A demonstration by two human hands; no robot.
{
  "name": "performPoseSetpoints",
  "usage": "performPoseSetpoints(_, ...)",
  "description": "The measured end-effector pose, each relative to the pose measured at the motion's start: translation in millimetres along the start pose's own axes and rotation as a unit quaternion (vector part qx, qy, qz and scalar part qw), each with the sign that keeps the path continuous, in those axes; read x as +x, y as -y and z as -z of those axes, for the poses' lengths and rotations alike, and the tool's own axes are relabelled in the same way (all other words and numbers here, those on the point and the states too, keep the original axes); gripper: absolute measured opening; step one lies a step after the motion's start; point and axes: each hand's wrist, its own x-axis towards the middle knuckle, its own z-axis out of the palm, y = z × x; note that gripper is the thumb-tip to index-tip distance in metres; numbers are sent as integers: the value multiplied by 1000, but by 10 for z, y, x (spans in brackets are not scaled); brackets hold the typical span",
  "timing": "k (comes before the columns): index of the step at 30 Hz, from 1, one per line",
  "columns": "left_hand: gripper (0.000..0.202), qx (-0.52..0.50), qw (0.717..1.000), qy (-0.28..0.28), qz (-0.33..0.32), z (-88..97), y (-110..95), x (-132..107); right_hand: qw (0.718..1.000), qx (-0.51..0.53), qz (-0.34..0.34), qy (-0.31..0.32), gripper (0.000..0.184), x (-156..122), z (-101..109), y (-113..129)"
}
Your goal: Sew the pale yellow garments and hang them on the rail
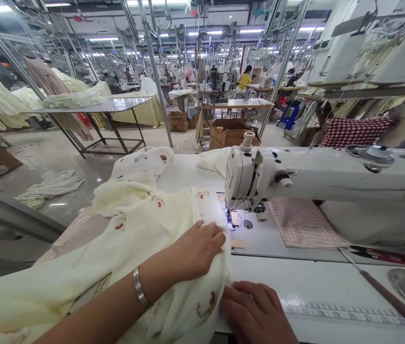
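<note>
Near on the white table point(331, 286), left hand point(197, 251) flat with fingers together on cream printed fabric point(145, 239), right hand point(256, 310) pressing its near edge, presser foot point(231, 217) just beyond left fingertips.

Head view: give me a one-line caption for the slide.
Both hands, left and right, press pale yellow printed fabric flat on the table beside a white sewing machine.

left hand point(197, 248) flat on cream fabric point(141, 239), right hand point(256, 310) beside
</note>
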Motion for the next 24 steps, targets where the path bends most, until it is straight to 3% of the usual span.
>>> performPoseSetpoints(3,8,23,999,-35,-15,-147,57,47,999,11,-8,-42,21,20,-52,41)
performPoseSetpoints(7,14,37,995,-83,-42,-245,113,43,1000,19,-3,9,28,68,-16,45)
performPoseSetpoints(11,11,12,999,-50,-20,-116,142,80,1000,10,-4,-14,30,166,-24,51)
performPoseSetpoints(15,10,-23,1000,-8,-4,28,152,218,999,41,4,9,20,279,32,69)
performPoseSetpoints(19,14,-43,999,3,-17,-33,140,276,998,64,18,15,19,305,170,28)
performPoseSetpoints(24,9,-72,997,-19,-9,-136,143,192,997,53,-51,28,18,212,153,-56)
